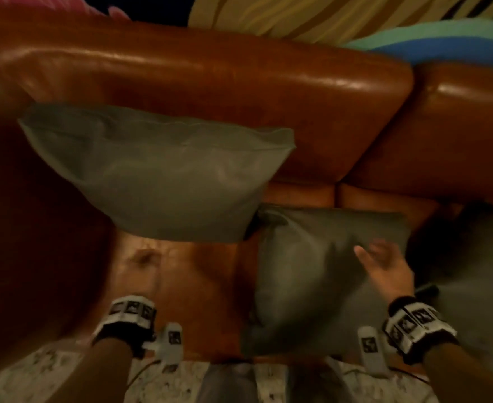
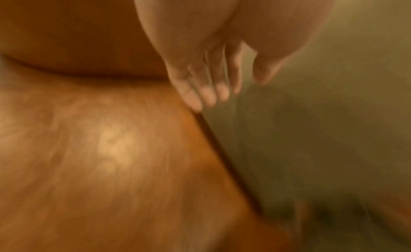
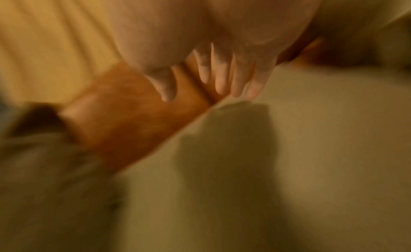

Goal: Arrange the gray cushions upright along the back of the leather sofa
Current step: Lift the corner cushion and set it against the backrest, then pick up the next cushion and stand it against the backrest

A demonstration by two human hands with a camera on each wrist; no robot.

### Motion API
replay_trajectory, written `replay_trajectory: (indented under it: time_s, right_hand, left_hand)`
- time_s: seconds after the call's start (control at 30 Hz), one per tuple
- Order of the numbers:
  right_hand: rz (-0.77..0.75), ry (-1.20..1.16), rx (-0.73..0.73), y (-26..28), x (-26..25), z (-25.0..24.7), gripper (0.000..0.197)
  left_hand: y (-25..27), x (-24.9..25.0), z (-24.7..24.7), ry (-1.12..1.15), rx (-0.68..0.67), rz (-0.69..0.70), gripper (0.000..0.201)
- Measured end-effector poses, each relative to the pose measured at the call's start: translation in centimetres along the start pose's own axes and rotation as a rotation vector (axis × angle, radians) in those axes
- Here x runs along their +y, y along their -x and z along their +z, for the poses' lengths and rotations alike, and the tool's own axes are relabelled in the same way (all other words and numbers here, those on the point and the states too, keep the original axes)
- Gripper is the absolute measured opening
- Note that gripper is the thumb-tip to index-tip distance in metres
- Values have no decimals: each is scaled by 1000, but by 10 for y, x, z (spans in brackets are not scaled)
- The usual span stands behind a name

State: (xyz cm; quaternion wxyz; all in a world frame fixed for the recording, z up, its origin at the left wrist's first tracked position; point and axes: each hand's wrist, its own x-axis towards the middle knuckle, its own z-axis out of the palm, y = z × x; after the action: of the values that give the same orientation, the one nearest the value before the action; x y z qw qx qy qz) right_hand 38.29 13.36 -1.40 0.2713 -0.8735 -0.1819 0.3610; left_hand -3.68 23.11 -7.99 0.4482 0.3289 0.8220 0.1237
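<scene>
On the sofa seat (image 1: 181,274), the flat gray cushion (image 1: 312,271) looks soft and light; right hand (image 1: 385,269) spread above, left hand (image 2: 206,76) loose-fingered: grip opposite edges.

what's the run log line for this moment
left cushion upright | middle cushion flat | right hand open above it | left hand open

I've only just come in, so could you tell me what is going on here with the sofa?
A person is tidying gray cushions on a brown leather sofa. One gray cushion is already up against the backrest on the left. A second gray cushion still lies flat on the seat. The right hand is open over that flat cushion, holding nothing. The left hand is also open and empty, beside the cushion's edge over the seat. The pictures are blurred, so whether either hand touches the cushion is unclear.
</scene>
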Motion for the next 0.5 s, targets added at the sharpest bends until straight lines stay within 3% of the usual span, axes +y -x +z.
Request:
replay_trajectory:
  time_s: [0.1,0.13,0.2,0.23,0.27,0.33,0.4,0.5]
  right_hand:
    - [198,126,56,-19,60,-47,55]
    - [296,148,21,-29,83,-56,63]
    - [422,110,-116,-44,122,-62,97]
    - [460,57,-165,-52,143,-62,113]
    - [470,39,-199,-55,155,-59,115]
    - [418,144,-243,-36,149,-55,86]
    - [271,235,-259,-15,157,-50,67]
    - [256,312,-499,9,182,-46,71]
  left_hand:
    - [48,2,70,-153,-374,74,30]
    - [67,11,94,-207,-454,108,35]
    - [99,32,132,-304,-537,131,55]
    - [108,40,147,-326,-558,136,65]
    - [114,47,162,-320,-571,157,72]
    - [120,63,185,-315,-549,163,88]
    - [124,76,201,-358,-537,190,101]
    - [129,88,210,-413,-483,276,91]
